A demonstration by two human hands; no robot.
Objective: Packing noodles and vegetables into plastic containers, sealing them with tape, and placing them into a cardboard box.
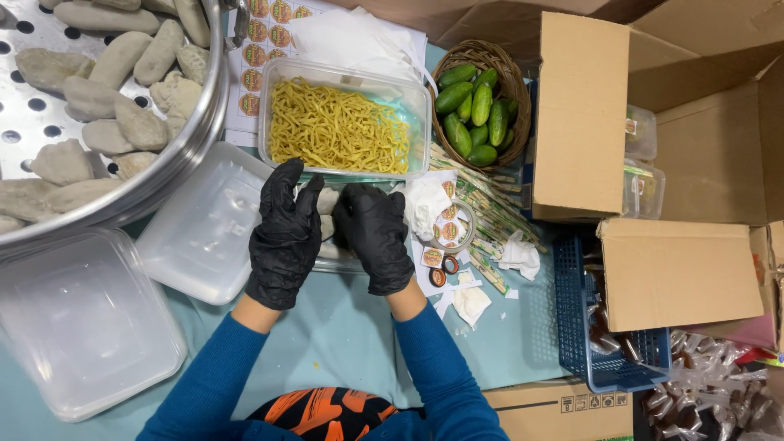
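Steamer tray (pixel 33 122) of grey dumplings sits up-left of the noodle tub (pixel 343 126). Just below the tub, left hand (pixel 283 237) cups a pale dumpling (pixel 327 200) with its fingers loosely curled; right hand (pixel 376 237) grips the other side, fingers bent down. Clear container (pixel 339 260) under the hands is mostly hidden. Judgement: keep the squeeze light and support from both sides so the soft dough doesn't tear. Cucumber basket (pixel 482 102) is right of the tub.

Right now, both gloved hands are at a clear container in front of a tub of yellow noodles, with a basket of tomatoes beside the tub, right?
Not quite: the head view shows cucumbers in the basket, not tomatoes. The rest holds.
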